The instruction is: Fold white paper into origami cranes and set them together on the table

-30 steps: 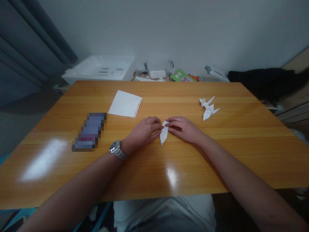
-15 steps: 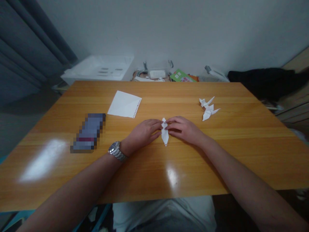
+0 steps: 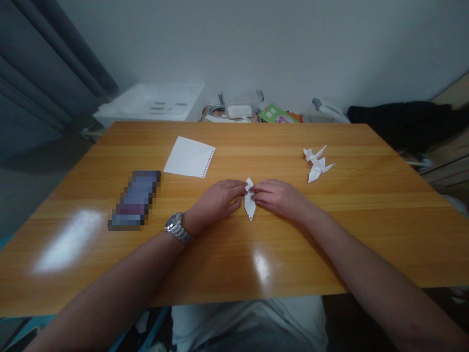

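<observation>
A small folded piece of white paper (image 3: pixel 249 207), narrow and pointed at its near end, lies on the wooden table in front of me. A small hole shows near its near tip. My left hand (image 3: pixel 222 199) has its fingertips closed on the paper's left edge. From the other side, my right hand (image 3: pixel 278 198) presses its fingers together against the right edge. The fingertips hide part of the paper's upper half. A metal watch is on my left wrist.
Two white paper cranes (image 3: pixel 317 166) stand at the right. A white sheet with a perforated edge (image 3: pixel 189 156) lies left of centre, beyond a blurred dark phone-like device (image 3: pixel 135 200). Behind the table (image 3: pixel 234 264) are a white plastic tub (image 3: pixel 154 105) and a green booklet (image 3: pixel 276 114).
My right hand's fingers have drawn closer together and lie slightly further over the folded paper. The left hand has hardly moved.
</observation>
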The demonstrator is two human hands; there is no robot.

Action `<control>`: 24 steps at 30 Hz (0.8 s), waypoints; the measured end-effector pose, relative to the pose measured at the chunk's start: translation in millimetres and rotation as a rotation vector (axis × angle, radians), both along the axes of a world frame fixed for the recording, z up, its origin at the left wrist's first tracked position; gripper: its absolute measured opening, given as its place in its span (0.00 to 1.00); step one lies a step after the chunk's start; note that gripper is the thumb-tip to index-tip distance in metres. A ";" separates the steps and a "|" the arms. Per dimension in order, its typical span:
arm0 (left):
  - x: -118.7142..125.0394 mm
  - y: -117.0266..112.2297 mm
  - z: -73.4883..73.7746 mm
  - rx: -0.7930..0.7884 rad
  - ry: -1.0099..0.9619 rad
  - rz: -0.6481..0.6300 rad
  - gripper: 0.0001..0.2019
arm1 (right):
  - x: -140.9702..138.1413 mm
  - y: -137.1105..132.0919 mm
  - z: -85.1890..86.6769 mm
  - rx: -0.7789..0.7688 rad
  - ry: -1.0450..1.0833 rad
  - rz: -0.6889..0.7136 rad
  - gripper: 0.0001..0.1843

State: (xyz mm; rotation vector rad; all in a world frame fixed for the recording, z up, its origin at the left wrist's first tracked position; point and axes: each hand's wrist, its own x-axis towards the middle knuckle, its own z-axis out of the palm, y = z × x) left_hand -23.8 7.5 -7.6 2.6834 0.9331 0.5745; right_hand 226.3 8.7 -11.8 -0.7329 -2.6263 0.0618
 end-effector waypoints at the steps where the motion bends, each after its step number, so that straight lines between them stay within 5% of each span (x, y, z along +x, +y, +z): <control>1: 0.0 0.2 -0.2 0.001 0.000 -0.001 0.10 | 0.0 0.4 -1.0 0.006 0.005 0.005 0.11; 11: 1.8 -0.8 1.2 0.038 0.017 -0.012 0.10 | 4.8 2.9 -7.2 -0.103 0.194 0.010 0.09; 24: 4.3 -1.8 1.5 0.021 0.055 0.040 0.10 | 1.6 1.5 -8.7 -0.150 0.148 -0.024 0.08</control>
